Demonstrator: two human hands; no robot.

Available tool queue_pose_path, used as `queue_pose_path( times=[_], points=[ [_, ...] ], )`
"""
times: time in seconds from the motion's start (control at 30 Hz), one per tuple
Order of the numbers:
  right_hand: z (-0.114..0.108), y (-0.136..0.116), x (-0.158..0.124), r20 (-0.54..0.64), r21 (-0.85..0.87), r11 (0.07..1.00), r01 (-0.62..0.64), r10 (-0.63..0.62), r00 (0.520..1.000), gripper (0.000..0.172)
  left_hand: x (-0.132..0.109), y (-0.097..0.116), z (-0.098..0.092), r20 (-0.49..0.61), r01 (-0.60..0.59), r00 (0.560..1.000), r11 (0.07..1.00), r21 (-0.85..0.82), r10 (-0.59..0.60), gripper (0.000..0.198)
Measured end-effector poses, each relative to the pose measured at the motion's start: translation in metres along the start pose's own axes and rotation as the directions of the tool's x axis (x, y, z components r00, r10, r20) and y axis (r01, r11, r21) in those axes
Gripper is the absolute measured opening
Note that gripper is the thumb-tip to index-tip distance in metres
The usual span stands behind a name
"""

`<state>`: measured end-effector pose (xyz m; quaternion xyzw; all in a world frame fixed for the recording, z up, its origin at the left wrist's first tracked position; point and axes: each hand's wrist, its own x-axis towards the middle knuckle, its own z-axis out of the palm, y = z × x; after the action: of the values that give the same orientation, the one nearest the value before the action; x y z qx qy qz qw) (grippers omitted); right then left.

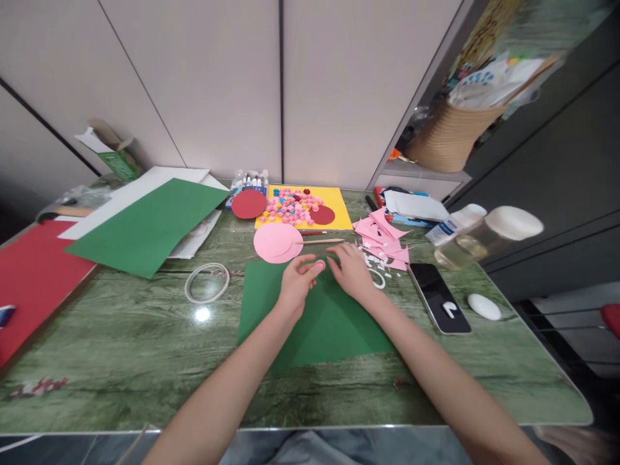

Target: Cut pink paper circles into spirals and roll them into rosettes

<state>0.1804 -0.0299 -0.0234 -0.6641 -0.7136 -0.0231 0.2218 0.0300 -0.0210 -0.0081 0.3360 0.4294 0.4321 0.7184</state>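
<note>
My left hand (296,282) and my right hand (352,271) rest side by side on a green paper sheet (320,326) in the middle of the green marble table (121,349). The left fingers are pinched round a small pink rolled piece (318,265). The right fingers are curled down on the sheet's far edge, close to the left fingertips; what they hold, if anything, is hidden. Just beyond the hands lie a pink paper circle (277,242) and a thin wooden stick (322,241).
A yellow sheet (339,216) with several small pink rolls and red circles lies further back. Pink paper scraps (382,239), a phone (438,297), a white pebble-like object (484,307) and bottles (484,236) are right. A large green sheet (145,226), red paper (33,278) and a tape ring (207,283) lie left.
</note>
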Motion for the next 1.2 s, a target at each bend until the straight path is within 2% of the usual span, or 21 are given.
queue_pose_path(
  times=[0.2, 0.37, 0.5, 0.7, 0.77, 0.83, 0.9, 0.93, 1.03, 1.1, 1.2],
  points=[
    [0.024, 0.000, 0.045, 0.027, -0.298, 0.954, 0.016, -0.008, 1.000, 0.039, -0.002, 0.004, 0.002, -0.002, -0.040, 0.999, 0.999, 0.015, 0.040, 0.043],
    [0.033, -0.005, 0.054, 0.060, -0.324, 0.946, 0.033, -0.014, 0.998, 0.030, -0.003, 0.005, 0.002, 0.053, -0.036, 0.998, 0.999, 0.014, 0.035, 0.041],
    [0.026, -0.008, 0.053, 0.066, -0.317, 0.947, 0.047, -0.028, 0.997, 0.024, -0.006, 0.007, 0.003, 0.153, 0.034, 0.988, 0.999, -0.024, -0.030, 0.035],
    [0.004, 0.004, 0.049, 0.031, -0.271, 0.962, 0.026, -0.018, 0.999, 0.022, -0.006, 0.005, 0.003, 0.156, 0.104, 0.984, 0.990, -0.091, -0.089, 0.027],
    [-0.007, 0.006, 0.043, -0.015, -0.198, 0.980, 0.008, -0.011, 1.000, 0.022, -0.004, 0.004, 0.002, 0.174, 0.120, 0.980, 0.986, -0.115, -0.099, 0.027],
    [-0.020, 0.003, 0.030, -0.140, 0.089, 0.996, -0.009, 0.022, 0.990, 0.019, -0.004, 0.004, 0.001, 0.191, 0.134, 0.975, 0.984, -0.118, -0.110, 0.027],
    [-0.033, -0.003, 0.012, -0.224, 0.366, 0.931, 0.001, 0.087, 0.971, 0.017, -0.005, 0.005, 0.001, 0.192, 0.128, 0.976, 0.986, -0.103, -0.107, 0.028],
    [-0.039, -0.006, 0.001, -0.255, 0.443, 0.896, 0.000, 0.126, 0.959, 0.017, -0.006, 0.006, 0.002, 0.186, 0.122, 0.977, 0.988, -0.092, -0.104, 0.028],
    [-0.052, -0.013, -0.029, -0.376, 0.481, 0.876, 0.032, 0.173, 0.910, 0.011, -0.008, 0.007, 0.004, 0.157, 0.121, 0.981, 0.991, -0.052, -0.111, 0.032],
    [-0.055, -0.014, -0.043, -0.475, 0.430, 0.894, 0.130, 0.101, 0.874, 0.011, -0.009, 0.005, 0.006, 0.150, 0.115, 0.983, 0.993, -0.037, -0.108, 0.034],
    [-0.054, -0.012, -0.051, -0.484, 0.382, 0.902, 0.200, 0.011, 0.875, 0.015, -0.009, 0.003, 0.007, 0.157, 0.093, 0.984, 0.995, -0.027, -0.087, 0.034]
  ],
)
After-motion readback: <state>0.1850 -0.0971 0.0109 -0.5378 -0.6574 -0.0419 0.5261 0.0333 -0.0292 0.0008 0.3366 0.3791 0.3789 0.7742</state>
